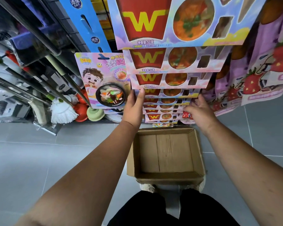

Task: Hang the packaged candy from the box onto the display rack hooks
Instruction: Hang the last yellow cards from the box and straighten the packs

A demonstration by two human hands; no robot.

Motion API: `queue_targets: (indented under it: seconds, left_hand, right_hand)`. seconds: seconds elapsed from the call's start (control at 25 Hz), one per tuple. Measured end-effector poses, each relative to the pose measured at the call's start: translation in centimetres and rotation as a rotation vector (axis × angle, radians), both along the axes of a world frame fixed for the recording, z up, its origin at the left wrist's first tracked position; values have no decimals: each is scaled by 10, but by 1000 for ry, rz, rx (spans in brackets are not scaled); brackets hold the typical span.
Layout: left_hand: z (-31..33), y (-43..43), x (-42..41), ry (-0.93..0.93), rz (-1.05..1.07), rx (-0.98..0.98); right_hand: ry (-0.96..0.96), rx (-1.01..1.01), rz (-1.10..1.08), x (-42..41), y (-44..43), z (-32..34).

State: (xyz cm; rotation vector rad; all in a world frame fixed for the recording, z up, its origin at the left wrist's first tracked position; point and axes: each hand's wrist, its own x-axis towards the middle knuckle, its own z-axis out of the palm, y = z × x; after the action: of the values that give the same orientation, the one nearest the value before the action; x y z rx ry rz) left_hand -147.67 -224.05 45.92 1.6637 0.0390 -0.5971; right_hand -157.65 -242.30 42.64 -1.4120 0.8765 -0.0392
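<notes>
Person seen from their own head: bare forearms [88,168] ending in a bare left hand [134,106] and right hand [198,110], black cloth trousers [145,209], and fluffy off-white slippers [147,187] on the feet.

Red panels with a yellow W and orange bowls repeat down the pastel pink-and-lilac candy packs [173,59], a pink pack [101,82] beside them shows a cartoon child over a black bowl, the purple bags [252,75] carry red strawberries, the cardboard box [167,177] is plain brown, the floor tiles [39,152] pale grey.
</notes>
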Motion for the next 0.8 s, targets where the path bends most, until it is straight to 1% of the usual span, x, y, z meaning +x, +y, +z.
queue_targets:
  seconds: [0.12,0.2,0.32,0.48,0.64,0.8]
  left_hand:
    - [-16,5,-5,-99,-76,-4]
    - [-29,8,-9,-120,-109,-11]
    - [-51,11,-10,-142,-122,-17]
    - [-74,12,-8,-156,-96,-42]
    - [-93,9,-11,-180,-48,-124]
    - [-106,3,-10,-186,-18,-167]
  right_hand:
    - [-29,-6,-51,-3,4,-15]
    - [-65,-23,-100,-8,10,-26]
    - [-85,-96,-105,-12,18,-36]
    - [-105,-97,-125,-14,20,-42]
    - [-120,-183,-145,-14,21,-57]
    - [-137,-231,-126,-13,18,-73]
